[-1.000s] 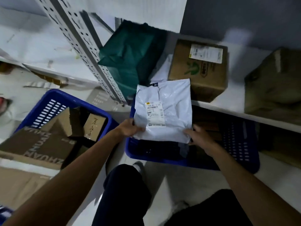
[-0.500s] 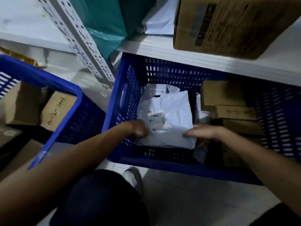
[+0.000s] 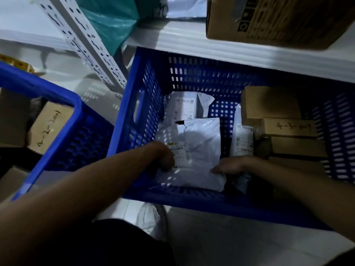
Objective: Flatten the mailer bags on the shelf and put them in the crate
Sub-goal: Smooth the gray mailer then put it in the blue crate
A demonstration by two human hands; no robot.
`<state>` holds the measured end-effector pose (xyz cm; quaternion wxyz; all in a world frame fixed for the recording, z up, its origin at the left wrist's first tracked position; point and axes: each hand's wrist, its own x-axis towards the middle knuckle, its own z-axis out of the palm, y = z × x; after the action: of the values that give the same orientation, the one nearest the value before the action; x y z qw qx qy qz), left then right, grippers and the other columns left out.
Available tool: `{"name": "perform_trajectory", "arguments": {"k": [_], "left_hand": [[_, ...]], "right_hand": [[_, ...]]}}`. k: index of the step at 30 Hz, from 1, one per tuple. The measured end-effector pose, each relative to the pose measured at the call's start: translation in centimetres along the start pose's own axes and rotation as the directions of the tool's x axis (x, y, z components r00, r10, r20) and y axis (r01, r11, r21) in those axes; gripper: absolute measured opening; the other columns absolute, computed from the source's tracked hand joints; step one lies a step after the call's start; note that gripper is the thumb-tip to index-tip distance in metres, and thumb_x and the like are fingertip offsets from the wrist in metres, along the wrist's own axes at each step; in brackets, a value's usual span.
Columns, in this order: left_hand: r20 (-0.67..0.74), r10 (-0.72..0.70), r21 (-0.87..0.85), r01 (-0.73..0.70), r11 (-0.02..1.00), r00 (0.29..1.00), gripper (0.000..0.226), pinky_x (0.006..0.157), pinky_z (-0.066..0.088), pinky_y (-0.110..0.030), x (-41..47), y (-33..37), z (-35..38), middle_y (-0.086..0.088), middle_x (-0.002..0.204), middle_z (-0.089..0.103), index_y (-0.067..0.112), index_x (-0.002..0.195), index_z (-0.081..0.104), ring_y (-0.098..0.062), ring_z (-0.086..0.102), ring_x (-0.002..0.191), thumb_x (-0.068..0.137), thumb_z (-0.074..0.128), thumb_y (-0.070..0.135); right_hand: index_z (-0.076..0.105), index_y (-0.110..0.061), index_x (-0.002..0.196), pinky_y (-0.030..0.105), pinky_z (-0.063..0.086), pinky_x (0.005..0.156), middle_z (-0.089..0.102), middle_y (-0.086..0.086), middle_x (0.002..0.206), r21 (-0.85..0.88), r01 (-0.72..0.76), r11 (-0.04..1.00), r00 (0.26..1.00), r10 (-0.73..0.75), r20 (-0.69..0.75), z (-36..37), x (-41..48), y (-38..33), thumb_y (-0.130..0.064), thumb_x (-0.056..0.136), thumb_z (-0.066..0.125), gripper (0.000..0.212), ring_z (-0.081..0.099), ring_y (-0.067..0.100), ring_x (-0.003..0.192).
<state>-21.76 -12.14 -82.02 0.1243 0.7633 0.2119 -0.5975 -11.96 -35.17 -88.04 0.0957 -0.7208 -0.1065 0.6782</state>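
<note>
One white mailer bag down in crate — left hand and right hand each grasping an edge; teal bag on shelf outstanding.

Looked down into a blue crate set on the floor, partly under a white shelf. Found a white mailer bag lying in its left half, label up. Gripped at the near left edge by the left hand, with fingers curled beside the label. Touched at the near right corner by the right hand, hold unclear. Noted a second white mailer just beyond and a third on edge to the right. Saw brown boxes stacked in the crate's right half. Made out a large carton and a green bag on the shelf, and another blue crate at left.
</note>
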Motion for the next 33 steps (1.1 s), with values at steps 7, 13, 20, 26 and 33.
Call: {"name": "perform_trajectory", "arguments": {"k": [7,13,20,26,33], "left_hand": [[0.204,0.11,-0.134,-0.084,0.988,0.973,0.048,0.09,0.053,-0.039,0.9,-0.2,-0.6,-0.018,0.122,0.064,0.0,0.132,0.055,-0.03,0.064,0.097,0.101,0.057,0.036],[0.136,0.07,-0.136,-0.051,0.989,0.988,0.043,0.096,0.052,-0.041,1.6,-0.3,0.5,-0.011,0.133,0.061,0.006,0.135,0.058,-0.025,0.062,0.099,0.1,0.058,0.03],[-0.028,0.09,0.012,-0.09,0.996,0.996,0.038,0.096,0.046,-0.035,1.6,-1.7,0.8,-0.015,0.133,0.06,0.002,0.135,0.056,-0.028,0.061,0.109,0.105,0.047,0.025],[-0.404,0.218,-0.053,-0.26,0.964,0.888,0.036,0.094,0.041,-0.029,1.4,-1.3,-1.7,-0.012,0.139,0.06,0.005,0.132,0.061,-0.027,0.058,0.122,0.106,0.043,0.021],[-0.466,0.259,0.082,-0.251,0.965,0.846,0.037,0.093,0.046,-0.034,2.5,-0.8,-2.3,-0.015,0.131,0.064,0.004,0.124,0.064,-0.03,0.061,0.118,0.104,0.047,0.029]], "right_hand": [[0.066,-0.008,0.108,0.019,0.05,0.074,0.067,0.01,0.108,-0.15,0.078,0.986,0.98,-0.104,-0.173,0.2,1.1,1.0,-0.029,0.104,0.053,0.025,0.062,0.018,0.084],[0.053,-0.008,0.138,0.022,0.044,0.087,0.056,0.005,0.13,-0.252,0.156,0.955,0.968,-0.199,-0.155,2.2,2.1,0.7,-0.027,0.102,0.055,0.041,0.055,0.021,0.113],[0.064,-0.008,0.121,0.028,0.047,0.076,0.065,0.003,0.12,-0.246,0.158,0.956,0.944,-0.219,-0.246,4.6,2.7,0.7,-0.032,0.095,0.063,0.035,0.062,0.021,0.103],[0.061,-0.015,0.085,0.031,0.047,0.068,0.07,0.011,0.101,-0.455,-0.028,0.89,0.788,-0.261,-0.558,1.6,-1.0,-1.7,-0.064,0.091,0.055,0.05,0.067,0.028,0.09],[0.054,-0.016,0.108,0.037,0.05,0.077,0.068,0.011,0.109,-0.224,0.128,0.966,0.643,-0.253,-0.723,0.2,-0.9,-5.0,-0.064,0.091,0.052,0.051,0.065,0.032,0.101]]}}
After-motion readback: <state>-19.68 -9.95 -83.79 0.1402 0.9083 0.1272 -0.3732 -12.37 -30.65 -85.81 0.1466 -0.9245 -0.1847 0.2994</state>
